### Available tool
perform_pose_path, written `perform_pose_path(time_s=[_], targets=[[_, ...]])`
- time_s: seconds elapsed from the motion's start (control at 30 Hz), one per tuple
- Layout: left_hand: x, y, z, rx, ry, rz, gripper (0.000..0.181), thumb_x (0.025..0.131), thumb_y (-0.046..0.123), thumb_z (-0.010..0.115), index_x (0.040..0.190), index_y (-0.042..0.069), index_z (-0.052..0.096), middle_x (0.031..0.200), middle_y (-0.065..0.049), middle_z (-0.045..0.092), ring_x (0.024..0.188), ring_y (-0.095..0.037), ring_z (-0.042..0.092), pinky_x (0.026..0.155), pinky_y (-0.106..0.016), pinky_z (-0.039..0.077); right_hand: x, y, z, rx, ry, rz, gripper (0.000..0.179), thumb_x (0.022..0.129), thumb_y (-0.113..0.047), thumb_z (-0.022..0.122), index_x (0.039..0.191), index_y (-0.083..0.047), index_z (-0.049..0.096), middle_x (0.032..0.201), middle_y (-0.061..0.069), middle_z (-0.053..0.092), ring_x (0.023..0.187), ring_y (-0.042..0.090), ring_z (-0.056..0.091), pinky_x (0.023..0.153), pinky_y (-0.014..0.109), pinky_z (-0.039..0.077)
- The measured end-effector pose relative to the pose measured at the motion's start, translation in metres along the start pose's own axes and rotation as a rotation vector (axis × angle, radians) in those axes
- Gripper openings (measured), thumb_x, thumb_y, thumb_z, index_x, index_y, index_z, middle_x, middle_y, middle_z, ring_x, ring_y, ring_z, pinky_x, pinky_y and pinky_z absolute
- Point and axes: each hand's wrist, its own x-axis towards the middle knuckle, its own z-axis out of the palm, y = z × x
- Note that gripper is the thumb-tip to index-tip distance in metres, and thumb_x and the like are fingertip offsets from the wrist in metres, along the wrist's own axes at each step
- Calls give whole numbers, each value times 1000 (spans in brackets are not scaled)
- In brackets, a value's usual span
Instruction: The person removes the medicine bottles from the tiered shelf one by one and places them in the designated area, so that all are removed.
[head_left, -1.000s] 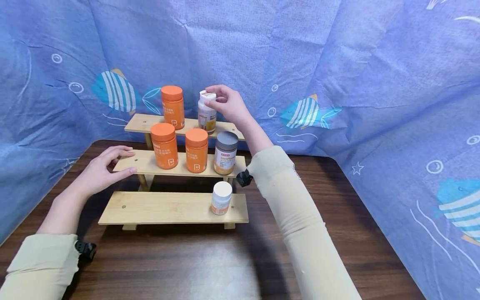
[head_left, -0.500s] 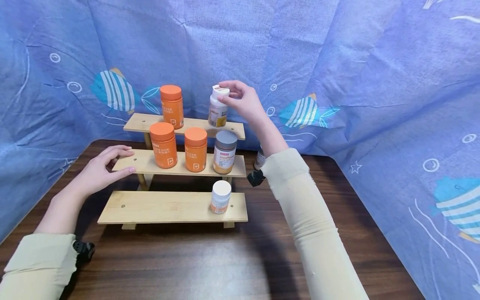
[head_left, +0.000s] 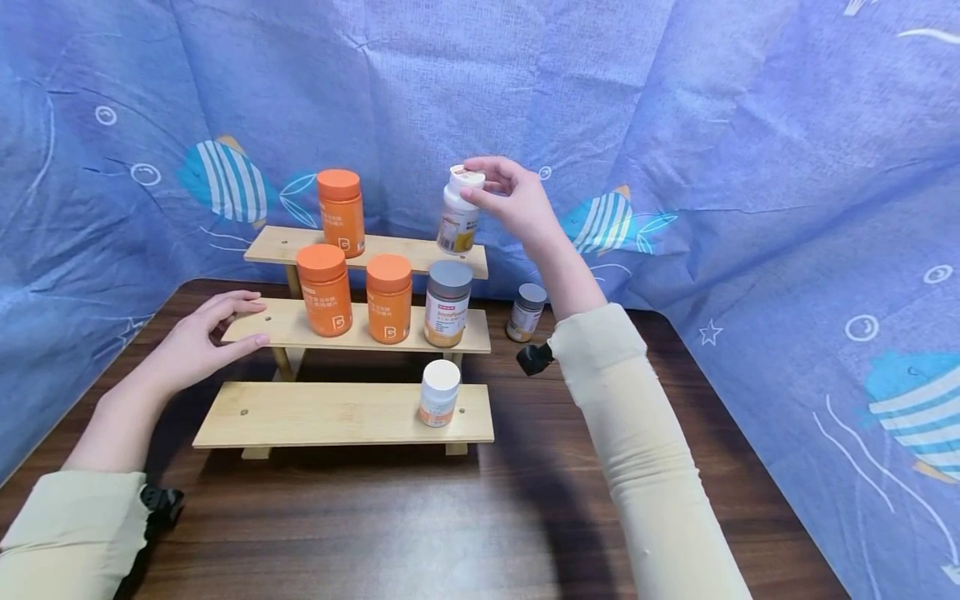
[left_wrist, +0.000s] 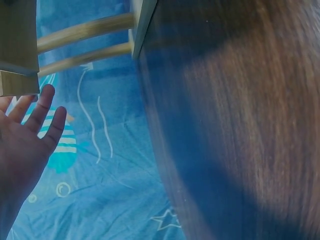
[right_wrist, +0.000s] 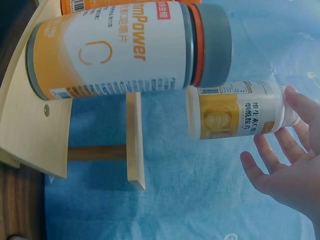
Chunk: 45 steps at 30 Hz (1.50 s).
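Observation:
My right hand [head_left: 516, 200] pinches a white pill bottle [head_left: 457, 218] by its cap, thumb on one side and fingers on the other. The bottle is upright over the right end of the top board; a gap shows between its base and the board [right_wrist: 135, 150] in the right wrist view. My left hand [head_left: 198, 342] holds the left end of the middle board [head_left: 258, 327] of a three-tier wooden rack, thumb at the front edge, fingers at the back. In the left wrist view, fingers [left_wrist: 42, 110] reach past the board's end.
Two orange jars [head_left: 326, 292] and a grey-lidded jar [head_left: 447, 304] stand on the middle board. An orange jar [head_left: 341, 214] is on the top board. A small white bottle [head_left: 438, 394] sits on the bottom board. A small grey-lidded bottle [head_left: 527, 313] stands right of the rack.
My right hand has moved right along the top board and lifted the white pill bottle. The small grey-lidded bottle has come into view from behind my arm. My left hand stays put.

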Motion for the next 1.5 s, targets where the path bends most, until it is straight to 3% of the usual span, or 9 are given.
perform_pose_path(time_s=[0.17,0.33,0.47,0.7,0.97,1.23,1.5], targets=[[0,1,-1,16,7,17,49,84,30,72,128,12,57,144,-12,40,119,-32,40,78,-12,29,-7,1,-10,23,15,0,39,83,-26,74,120,-21,63,122,-5,63,114,12,51,97,38,38],[0,2,-2,47,18,35,50,84,30,72,128,11,57,143,-12,40,102,-19,41,74,-21,31,-13,4,-20,53,31,-7,39,83,-22,74,120,-17,63,121,-2,63,113,14,52,95,37,39],[-1,3,-2,65,25,44,50,84,30,72,128,9,57,141,-13,40,94,-16,37,71,-22,30,-18,8,-27,76,42,-9,40,82,-21,74,120,-15,63,122,0,63,113,15,52,96,37,40],[-3,2,-3,53,30,51,50,83,28,73,126,8,58,137,-13,44,119,-34,40,76,-8,27,-25,15,-38,79,49,-15,40,83,-19,74,121,-13,62,121,2,62,113,16,52,95,37,40],[-4,3,-5,101,7,19,55,82,35,73,130,12,57,138,-11,46,120,-34,45,74,-12,31,-31,20,-53,62,82,-10,39,82,-22,74,119,-15,64,121,1,63,115,18,52,98,39,39],[-4,1,-5,119,-2,28,57,84,35,72,133,13,54,138,-12,45,121,-35,45,74,-12,32,-40,27,-69,85,97,-19,38,82,-22,74,119,-16,64,124,2,59,115,20,49,96,38,37],[-3,2,-3,102,-12,21,57,85,35,70,134,14,53,140,-11,43,122,-35,43,77,-22,33,-47,40,-85,64,130,-9,39,83,-21,74,119,-15,63,120,0,61,112,20,50,93,36,36]])
